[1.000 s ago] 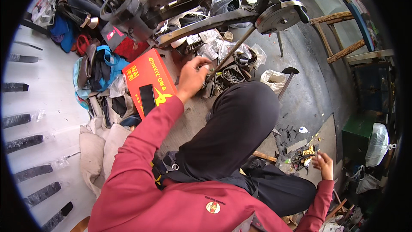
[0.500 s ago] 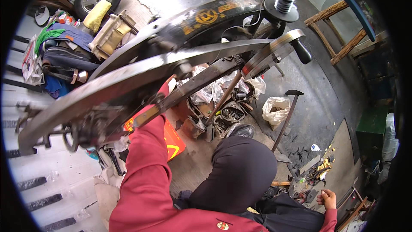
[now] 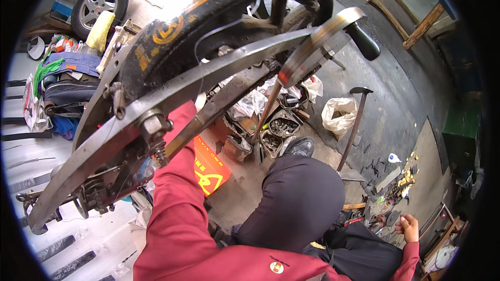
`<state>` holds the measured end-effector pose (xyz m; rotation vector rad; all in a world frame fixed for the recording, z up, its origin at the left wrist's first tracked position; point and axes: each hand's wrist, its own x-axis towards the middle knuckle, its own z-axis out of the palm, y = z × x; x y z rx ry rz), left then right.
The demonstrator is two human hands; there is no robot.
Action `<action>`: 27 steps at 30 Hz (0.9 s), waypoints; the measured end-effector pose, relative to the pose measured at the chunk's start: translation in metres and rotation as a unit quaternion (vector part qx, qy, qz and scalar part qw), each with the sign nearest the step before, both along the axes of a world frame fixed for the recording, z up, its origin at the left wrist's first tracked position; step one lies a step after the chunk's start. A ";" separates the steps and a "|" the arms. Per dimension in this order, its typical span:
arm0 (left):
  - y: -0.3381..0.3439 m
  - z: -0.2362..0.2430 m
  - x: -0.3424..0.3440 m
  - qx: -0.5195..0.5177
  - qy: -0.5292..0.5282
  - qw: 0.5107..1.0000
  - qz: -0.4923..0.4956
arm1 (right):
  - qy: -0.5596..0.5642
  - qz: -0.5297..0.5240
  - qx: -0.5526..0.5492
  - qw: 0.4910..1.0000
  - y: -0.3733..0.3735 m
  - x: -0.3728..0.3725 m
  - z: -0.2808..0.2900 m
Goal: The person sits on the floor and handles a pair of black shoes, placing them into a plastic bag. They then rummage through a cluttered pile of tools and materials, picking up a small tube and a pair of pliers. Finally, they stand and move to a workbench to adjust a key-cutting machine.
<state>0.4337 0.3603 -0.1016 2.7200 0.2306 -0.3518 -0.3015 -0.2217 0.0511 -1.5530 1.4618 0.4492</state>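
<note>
Scraps and small tools (image 3: 391, 204) lie scattered on the floor (image 3: 385, 109) at the lower right, and the right hand (image 3: 408, 227) is seen among them, curled into a loose fist just beside a dark piece; whether anything is gripped inside it cannot be told. That hand has hardly shifted over the last second. What has changed is the view above: the cobbler's sewing machine (image 3: 172, 73), a second ago well apart and small at the top, now fills the upper half, its long metal arm (image 3: 208, 80) crossing close overhead. The left sleeve (image 3: 174, 203) is stretched up and passes behind that arm, so the left hand is hidden and its state cannot be told; a second ago it was laid at the orange box (image 3: 208, 169). From this it is judged that work has been taken up at the machine. A white bag (image 3: 338, 114) and a hammer (image 3: 354, 119) are set beyond the knee (image 3: 299, 192).
</note>
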 end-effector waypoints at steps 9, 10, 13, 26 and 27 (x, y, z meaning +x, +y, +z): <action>0.023 -0.027 0.000 -0.015 -0.012 0.998 -0.055 | -0.039 0.013 -0.007 0.999 0.002 -0.007 0.000; 0.027 -0.028 0.005 -0.033 -0.003 0.997 -0.067 | -0.029 0.021 -0.010 0.999 0.001 -0.010 0.000; 0.034 -0.031 0.015 0.012 0.053 0.996 -0.073 | -0.012 0.009 -0.022 1.000 0.002 -0.019 -0.001; 0.019 -0.063 0.039 -0.008 -0.040 0.994 -0.105 | 0.014 -0.014 -0.029 0.999 0.026 -0.012 0.022; 0.019 -0.066 0.039 -0.008 -0.050 0.994 -0.098 | 0.016 -0.015 -0.028 0.999 0.026 -0.010 0.023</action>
